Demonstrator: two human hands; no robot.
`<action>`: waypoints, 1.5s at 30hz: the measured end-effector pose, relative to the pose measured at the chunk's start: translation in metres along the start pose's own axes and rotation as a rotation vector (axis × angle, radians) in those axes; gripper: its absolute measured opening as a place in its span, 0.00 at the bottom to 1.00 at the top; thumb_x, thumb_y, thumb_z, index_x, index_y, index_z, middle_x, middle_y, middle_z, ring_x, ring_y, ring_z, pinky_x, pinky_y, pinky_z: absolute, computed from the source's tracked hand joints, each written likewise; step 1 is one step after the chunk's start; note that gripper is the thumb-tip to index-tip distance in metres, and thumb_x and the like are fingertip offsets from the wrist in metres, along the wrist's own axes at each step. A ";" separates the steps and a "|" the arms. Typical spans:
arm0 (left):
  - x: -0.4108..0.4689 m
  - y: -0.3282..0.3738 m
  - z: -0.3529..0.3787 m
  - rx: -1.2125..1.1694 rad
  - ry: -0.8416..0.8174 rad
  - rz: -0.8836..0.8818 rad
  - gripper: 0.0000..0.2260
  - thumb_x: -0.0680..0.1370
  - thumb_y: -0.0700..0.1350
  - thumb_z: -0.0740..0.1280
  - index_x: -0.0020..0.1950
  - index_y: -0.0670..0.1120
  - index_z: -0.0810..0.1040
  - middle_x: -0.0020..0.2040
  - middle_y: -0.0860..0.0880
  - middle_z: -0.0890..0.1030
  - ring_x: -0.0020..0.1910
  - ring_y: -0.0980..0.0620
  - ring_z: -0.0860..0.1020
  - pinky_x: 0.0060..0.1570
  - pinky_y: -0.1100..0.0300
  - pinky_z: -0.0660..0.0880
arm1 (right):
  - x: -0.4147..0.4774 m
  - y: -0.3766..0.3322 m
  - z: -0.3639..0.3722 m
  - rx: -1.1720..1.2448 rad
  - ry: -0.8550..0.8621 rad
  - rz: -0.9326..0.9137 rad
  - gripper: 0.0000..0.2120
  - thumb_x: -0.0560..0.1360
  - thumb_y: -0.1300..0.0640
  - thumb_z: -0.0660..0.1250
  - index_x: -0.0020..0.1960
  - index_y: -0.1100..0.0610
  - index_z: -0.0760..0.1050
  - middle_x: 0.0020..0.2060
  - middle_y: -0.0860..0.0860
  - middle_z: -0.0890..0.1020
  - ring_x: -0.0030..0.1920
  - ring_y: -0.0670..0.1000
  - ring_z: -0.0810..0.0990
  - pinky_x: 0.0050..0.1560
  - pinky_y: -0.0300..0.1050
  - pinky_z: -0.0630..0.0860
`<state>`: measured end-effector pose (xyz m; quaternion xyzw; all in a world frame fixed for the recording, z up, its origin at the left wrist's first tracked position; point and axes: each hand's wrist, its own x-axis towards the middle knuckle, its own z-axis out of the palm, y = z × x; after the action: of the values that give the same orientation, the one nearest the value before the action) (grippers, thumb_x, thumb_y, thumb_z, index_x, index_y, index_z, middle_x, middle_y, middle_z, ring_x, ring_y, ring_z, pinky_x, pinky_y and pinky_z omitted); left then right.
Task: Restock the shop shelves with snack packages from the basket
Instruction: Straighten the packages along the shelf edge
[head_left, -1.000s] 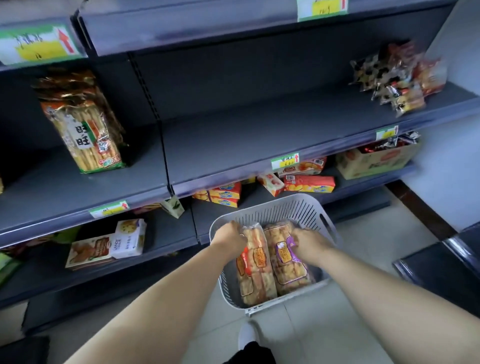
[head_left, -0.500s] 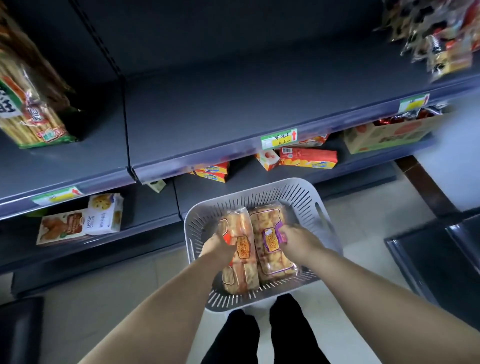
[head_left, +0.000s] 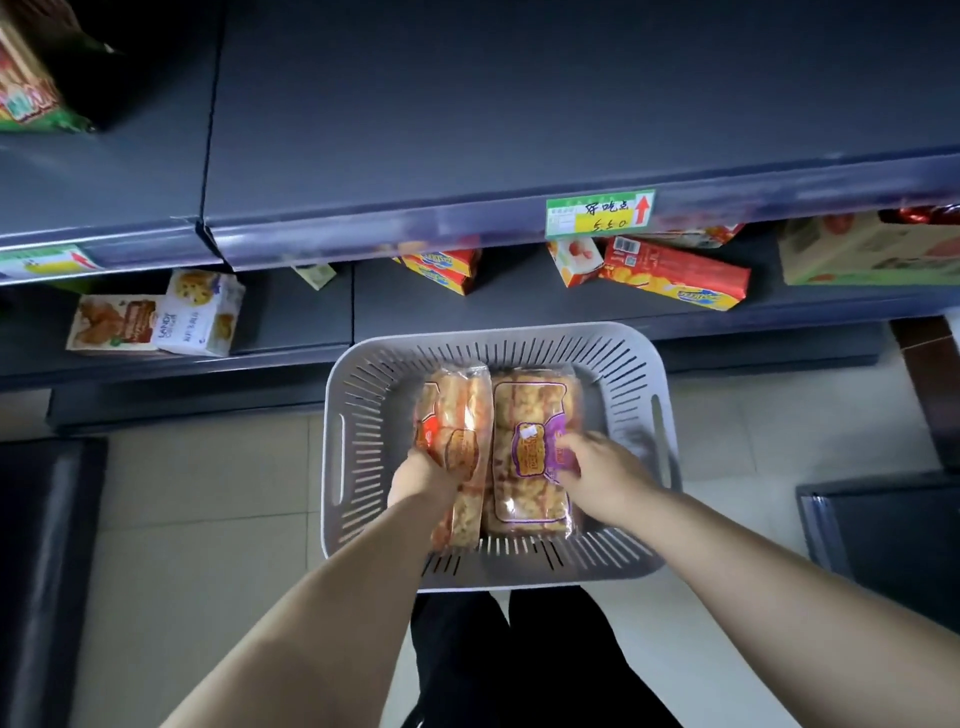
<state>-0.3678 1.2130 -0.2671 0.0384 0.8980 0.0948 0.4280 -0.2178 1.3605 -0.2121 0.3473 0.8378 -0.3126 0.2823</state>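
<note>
A grey slotted basket (head_left: 618, 364) stands on the floor below me, in front of the shelves. Two clear snack packages lie side by side in it. The left one has an orange-red label (head_left: 457, 415) and is tilted up on its edge; my left hand (head_left: 423, 475) grips its near left side. The right one has a purple label (head_left: 524, 441) and lies flat; my right hand (head_left: 597, 473) is closed on its right edge. The dark shelf (head_left: 467, 130) above the basket is wide and bare in its middle.
The lower shelf holds orange-red boxes (head_left: 675, 273), yellow boxes (head_left: 441, 265), a cardboard carton (head_left: 867, 249) at right and biscuit boxes (head_left: 156, 322) at left. A tall snack bag (head_left: 26, 88) stands upper left. Dark units (head_left: 883, 540) flank the tiled floor. A price tag (head_left: 597, 213) hangs on the shelf edge.
My head has tipped down and closer, so the basket sits larger and lower in view. The left package has been tilted up on its edge. Both hands stay on the packages.
</note>
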 end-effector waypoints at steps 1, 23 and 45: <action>0.001 0.000 0.003 0.018 0.034 0.010 0.22 0.72 0.55 0.73 0.60 0.45 0.74 0.50 0.48 0.81 0.46 0.47 0.80 0.44 0.57 0.76 | 0.001 0.002 -0.002 -0.016 -0.007 -0.007 0.23 0.81 0.52 0.61 0.75 0.51 0.64 0.75 0.48 0.65 0.65 0.49 0.75 0.59 0.43 0.73; -0.091 0.022 -0.082 0.220 0.170 0.684 0.03 0.73 0.45 0.74 0.45 0.48 0.85 0.41 0.51 0.82 0.43 0.49 0.78 0.40 0.62 0.68 | -0.012 -0.066 -0.061 0.894 0.224 0.323 0.53 0.63 0.29 0.71 0.78 0.49 0.52 0.75 0.55 0.64 0.71 0.61 0.68 0.66 0.62 0.70; -0.139 -0.068 -0.155 -0.710 -0.084 0.279 0.43 0.68 0.70 0.70 0.73 0.45 0.67 0.65 0.46 0.79 0.62 0.44 0.78 0.64 0.46 0.73 | -0.130 -0.087 -0.006 1.723 0.379 0.014 0.22 0.73 0.57 0.71 0.66 0.56 0.72 0.54 0.63 0.83 0.47 0.62 0.85 0.54 0.54 0.77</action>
<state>-0.3994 1.1042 -0.0795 0.0135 0.7772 0.4555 0.4340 -0.2072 1.2633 -0.0899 0.4905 0.3414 -0.7711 -0.2197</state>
